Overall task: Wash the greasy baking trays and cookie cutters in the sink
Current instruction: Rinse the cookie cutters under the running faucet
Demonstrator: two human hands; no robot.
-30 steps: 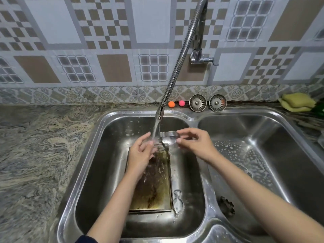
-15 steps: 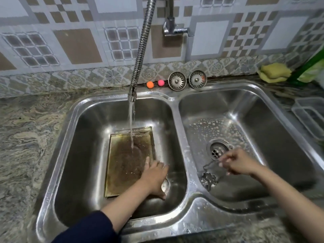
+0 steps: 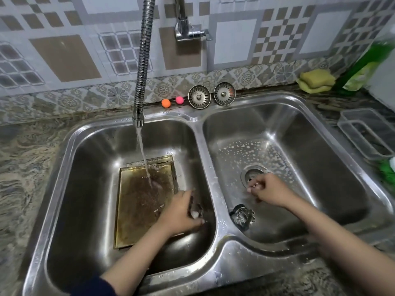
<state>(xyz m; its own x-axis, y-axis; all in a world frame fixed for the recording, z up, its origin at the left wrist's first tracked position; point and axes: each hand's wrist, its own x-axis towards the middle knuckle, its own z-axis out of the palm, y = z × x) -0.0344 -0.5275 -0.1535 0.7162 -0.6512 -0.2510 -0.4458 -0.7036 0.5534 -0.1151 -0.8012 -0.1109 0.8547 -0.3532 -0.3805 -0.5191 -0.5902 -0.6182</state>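
1. A second ago both hands rinsed one cutter under the tap; now they have split between basins.
2. My right hand [image 3: 269,192] pinches that cutter low beside the drain [image 3: 254,175].
3. My left hand [image 3: 181,212] curls around another cutter [image 3: 195,211] right of the greasy tray [image 3: 128,210]; grip unclear.
4. A flower cutter [image 3: 243,215] lies below the right grip.

One head-worn camera looks forward and steeply down into the double sink [image 3: 198,133] from close above. The tiled wall [image 3: 64,56] fills the top (wide-angle, edges bowed).
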